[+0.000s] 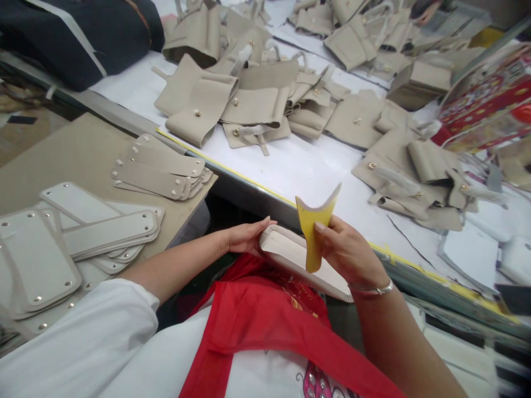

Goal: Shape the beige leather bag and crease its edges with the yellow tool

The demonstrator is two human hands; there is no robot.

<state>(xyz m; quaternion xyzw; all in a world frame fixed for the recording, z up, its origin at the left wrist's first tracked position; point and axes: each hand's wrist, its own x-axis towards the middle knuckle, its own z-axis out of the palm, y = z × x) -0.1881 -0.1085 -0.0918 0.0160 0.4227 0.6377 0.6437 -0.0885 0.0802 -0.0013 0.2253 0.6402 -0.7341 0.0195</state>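
Low in front of my red apron, a long pale beige piece with rounded ends and a raised rim (286,248) lies slantwise. My left hand (248,236) grips its left end, with the thumb along the top and the other fingers mostly hidden behind it. In my right hand (346,246) is a flat yellow scraper (311,224) with a notched, curved upper edge, pinched between thumb and fingers. The scraper stands upright in front of the beige piece and covers part of it. Whether the two touch, I cannot tell.
Beyond the yellow-edged white table (265,171), several beige leather bag parts (257,99) lie heaped. To the left, a board (83,149) carries beige straps (157,168) and white riveted panels (37,260). A dark roll (83,38) sits back left, a red patterned bag (489,105) at right.
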